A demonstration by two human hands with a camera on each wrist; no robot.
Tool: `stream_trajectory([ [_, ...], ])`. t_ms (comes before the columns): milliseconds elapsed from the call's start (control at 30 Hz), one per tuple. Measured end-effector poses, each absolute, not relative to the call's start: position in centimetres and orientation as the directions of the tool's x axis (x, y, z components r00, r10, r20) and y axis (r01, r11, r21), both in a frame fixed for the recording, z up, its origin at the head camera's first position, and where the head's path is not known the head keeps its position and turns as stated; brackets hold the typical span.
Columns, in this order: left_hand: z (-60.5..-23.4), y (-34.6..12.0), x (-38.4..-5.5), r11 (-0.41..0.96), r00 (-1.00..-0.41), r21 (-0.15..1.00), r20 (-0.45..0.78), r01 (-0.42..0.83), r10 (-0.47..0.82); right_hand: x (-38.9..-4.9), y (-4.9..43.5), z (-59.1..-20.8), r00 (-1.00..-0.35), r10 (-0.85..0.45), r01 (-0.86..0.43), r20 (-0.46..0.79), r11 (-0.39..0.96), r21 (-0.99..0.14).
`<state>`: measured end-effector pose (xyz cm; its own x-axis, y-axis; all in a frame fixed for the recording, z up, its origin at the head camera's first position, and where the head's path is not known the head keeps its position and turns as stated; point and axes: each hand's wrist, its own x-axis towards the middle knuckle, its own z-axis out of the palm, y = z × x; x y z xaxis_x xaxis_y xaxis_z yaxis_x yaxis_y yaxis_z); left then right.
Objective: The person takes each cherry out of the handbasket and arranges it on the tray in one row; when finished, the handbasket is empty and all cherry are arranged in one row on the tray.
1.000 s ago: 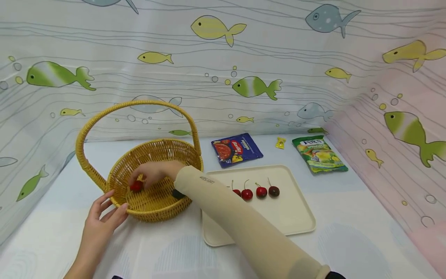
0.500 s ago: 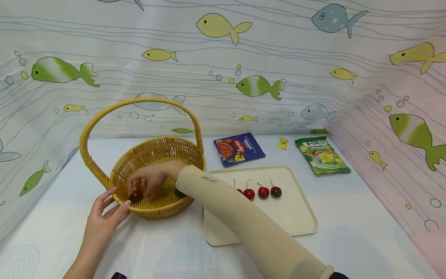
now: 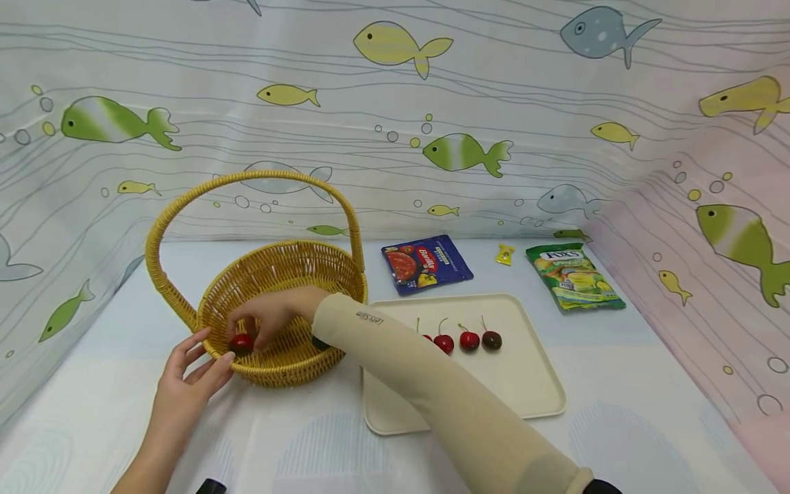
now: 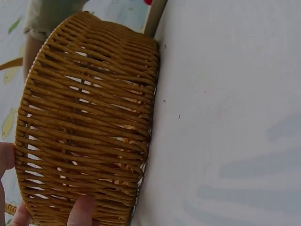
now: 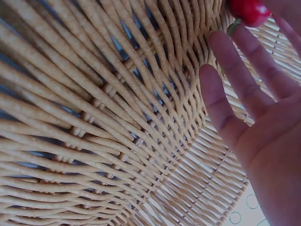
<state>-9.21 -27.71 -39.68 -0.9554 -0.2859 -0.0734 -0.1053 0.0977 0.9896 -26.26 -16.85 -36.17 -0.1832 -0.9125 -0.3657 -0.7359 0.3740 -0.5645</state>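
A yellow wicker basket (image 3: pixel 290 376) with a tall arched handle stands at the left in the head view. My left hand (image 3: pixel 188 384) grips its near left rim, thumb against the outer side. Its fingertips also show on the woven wall (image 4: pixel 89 122) in the left wrist view. Inside the basket, my right hand (image 3: pixel 268 317) points down and pinches a red cherry (image 3: pixel 241 344) close to the near wall. In the right wrist view this cherry (image 5: pixel 249 11) shows a short green stem by the fingertips, and the other fingers are fairly straight.
Right of the basket, a cream tray (image 3: pixel 518 387) bears a row of several stemmed cherries (image 3: pixel 469 341), partly hidden by my right sleeve. Behind lie a blue Barilla pouch (image 3: pixel 427 265), a small yellow wrapped candy (image 3: pixel 505 254) and a green Fox's bag (image 3: pixel 575 276).
My right hand and the cherry have moved slightly down toward the basket's near wall, and the cherry has turned. The left hand stays on the rim. The head view has shifted a little.
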Motion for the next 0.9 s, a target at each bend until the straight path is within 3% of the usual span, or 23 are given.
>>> stream_trajectory([
  [333, -39.7, -27.7, -9.4, 0.094, -0.957, 0.992, -0.059, -0.089, -0.283, -26.5, -16.7, -36.0, -0.182, -0.904, -0.754, -0.387, 0.381, -0.535],
  [567, -39.9, -27.4, -9.5, 0.091, -0.957, 0.991, -0.073, -0.102, -0.282, -26.6, -14.5, -33.0, -0.200, -0.929, -0.741, -0.311, 0.351, -0.572],
  [900, -40.4, -28.0, -9.6, 0.088, -0.952, 0.991, -0.069, -0.099, -0.297, -24.3, -7.7, -28.5, -0.110, -0.977, -0.832, -0.181, 0.190, -0.522],
])
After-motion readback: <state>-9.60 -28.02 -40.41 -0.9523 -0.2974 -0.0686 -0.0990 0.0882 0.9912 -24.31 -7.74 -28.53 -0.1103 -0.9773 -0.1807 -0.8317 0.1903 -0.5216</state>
